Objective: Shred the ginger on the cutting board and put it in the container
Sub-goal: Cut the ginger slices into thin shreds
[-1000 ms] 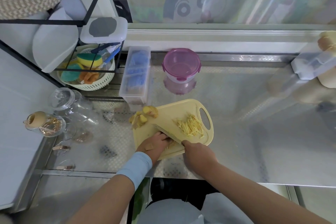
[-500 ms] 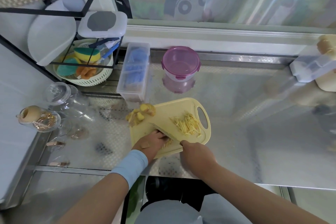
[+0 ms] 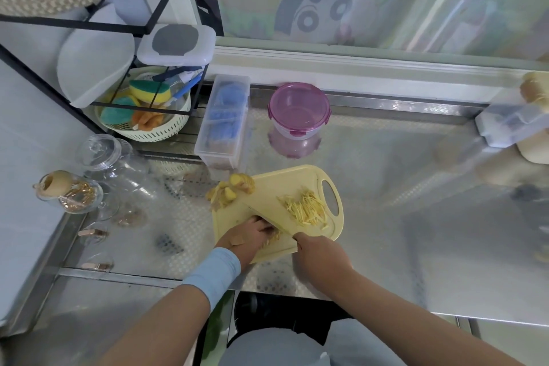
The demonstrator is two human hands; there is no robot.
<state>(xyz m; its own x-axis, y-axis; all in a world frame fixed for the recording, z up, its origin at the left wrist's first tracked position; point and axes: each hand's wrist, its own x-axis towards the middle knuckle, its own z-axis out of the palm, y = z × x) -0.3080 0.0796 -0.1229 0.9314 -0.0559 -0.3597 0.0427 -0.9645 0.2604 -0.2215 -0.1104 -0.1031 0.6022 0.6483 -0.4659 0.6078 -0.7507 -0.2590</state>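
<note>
Right hand (image 3: 319, 258) curled round knife (image 3: 279, 221). Ginger slices (image 3: 274, 238) pinned on cutting board (image 3: 285, 184) by bent left hand (image 3: 246, 236). Shredding judged midway. Shred pile (image 3: 306, 208) beyond blade. Container (image 3: 298, 111) farther back, apparently lidded. Opening and transfer required afterwards.

Ginger shreds (image 3: 306, 209) on yellow cutting board (image 3: 285, 184); purple container (image 3: 298, 110) behind, apart.

Left hand (image 3: 246, 236): tan adhesive plaster (image 3: 237, 243) stuck across its back. Light-blue stretchy sleeve cuff (image 3: 214, 276) round the left wrist and lower forearm, arm bare above it. Right hand (image 3: 320, 258) and forearm bare. Pale grey-blue garment (image 3: 282, 348) at bottom edge, torso or lap unclear.
</note>
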